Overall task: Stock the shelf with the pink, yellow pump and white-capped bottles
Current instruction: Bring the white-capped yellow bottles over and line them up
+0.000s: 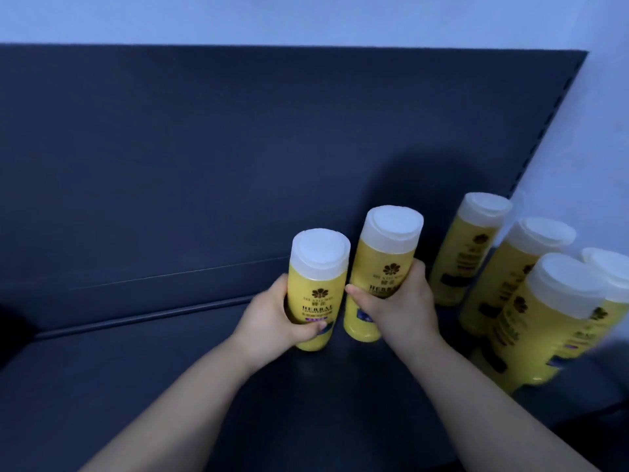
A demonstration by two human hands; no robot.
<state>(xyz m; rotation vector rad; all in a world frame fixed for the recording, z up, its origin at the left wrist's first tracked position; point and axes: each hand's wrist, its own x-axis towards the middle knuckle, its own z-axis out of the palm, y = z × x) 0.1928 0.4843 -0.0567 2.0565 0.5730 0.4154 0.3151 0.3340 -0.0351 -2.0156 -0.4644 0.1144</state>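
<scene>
Two yellow bottles with white caps stand upright side by side on the dark shelf. My left hand is wrapped around the lower half of the left bottle. My right hand grips the right bottle, which sits a little farther back. Both bottle bases look to be on or just above the shelf board. Several more white-capped yellow bottles stand grouped at the shelf's right end. No pink or pump bottles are in view.
The shelf's dark back panel rises behind the bottles. A perforated upright and a pale wall bound the right side. Bare shelf board stretches to the left of my hands.
</scene>
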